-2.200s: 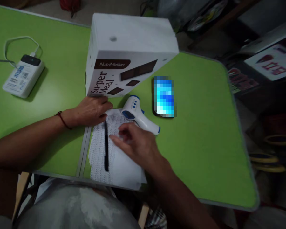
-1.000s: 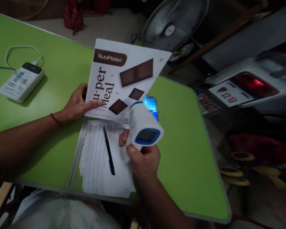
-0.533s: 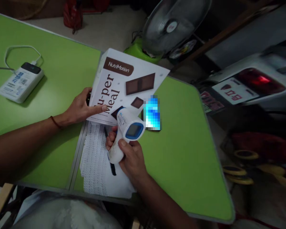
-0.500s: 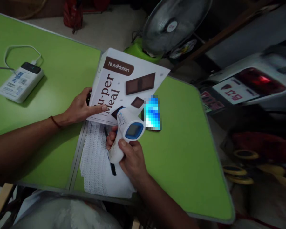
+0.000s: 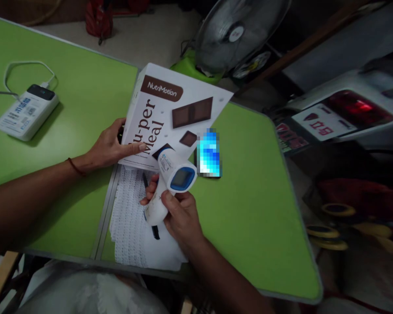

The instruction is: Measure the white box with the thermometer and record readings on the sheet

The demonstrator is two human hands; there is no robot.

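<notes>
Now both hands are loaded. Thermometer lay flat about two seconds back; it's up in the right hand, fingers curled round the handle, thumb on its back. Box got tipped so its printed face shows more; left hand grips its 8 o'clock corner, thumb in front, other fingers mostly hidden behind. From the thermometer: box at 12, phone at 2, power bank at 10 on the table, papers and pen at 7. Last half second: barely any shift. My read: thermometer's lined up on the box, no hand spare. Contact between them: can't tell.
</notes>
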